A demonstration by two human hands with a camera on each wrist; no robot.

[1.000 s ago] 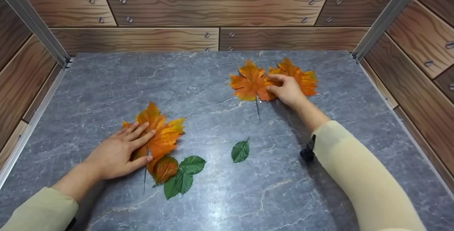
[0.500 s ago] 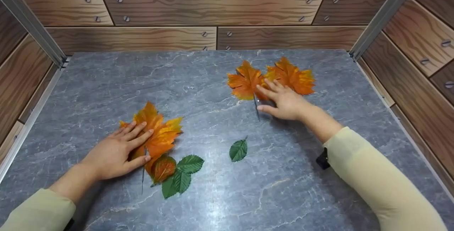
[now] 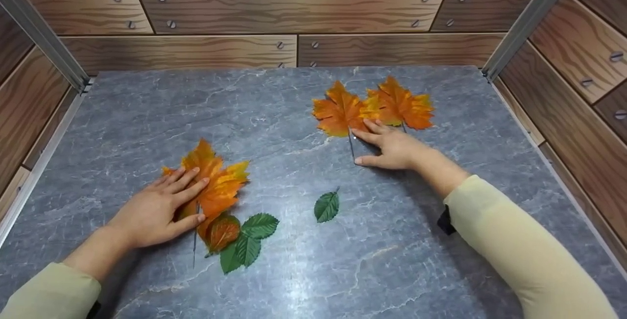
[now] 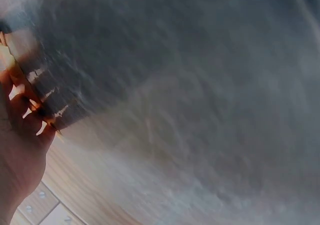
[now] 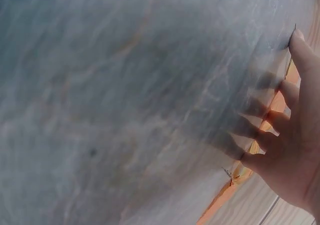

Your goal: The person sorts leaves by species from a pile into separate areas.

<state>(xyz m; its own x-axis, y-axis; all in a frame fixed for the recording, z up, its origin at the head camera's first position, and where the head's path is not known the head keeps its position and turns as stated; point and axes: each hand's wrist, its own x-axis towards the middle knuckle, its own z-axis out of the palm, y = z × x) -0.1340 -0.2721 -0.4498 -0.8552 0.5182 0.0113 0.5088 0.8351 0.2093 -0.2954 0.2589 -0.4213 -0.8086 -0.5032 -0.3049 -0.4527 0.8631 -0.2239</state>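
Spread fingers of my left hand point(image 3: 149, 211) rest on an orange maple leaf point(image 3: 220, 182) at the left of the table. Against that leaf's lower edge lie a small red-orange leaf point(image 3: 224, 232) and a cluster of green leaves point(image 3: 249, 246). At the back right, my right hand point(image 3: 394, 147) touches the lower edge of a second orange maple leaf point(image 3: 338, 110), its thumb by the dark stem. A third orange maple leaf point(image 3: 404, 106) overlaps it on the right. Both wrist views show the hands edge-on, with orange leaf edges along the fingertips.
A single green leaf point(image 3: 326, 206) lies mid-table on the grey marbled tabletop point(image 3: 303, 280). Wood-patterned panels point(image 3: 289, 8) close off the back and both sides, with metal posts point(image 3: 534, 20) at the rear corners.
My right hand has gone from pinching near the overlap of the back leaves to lying with spread fingers lower, toward the stem. My left hand stays on its leaf.
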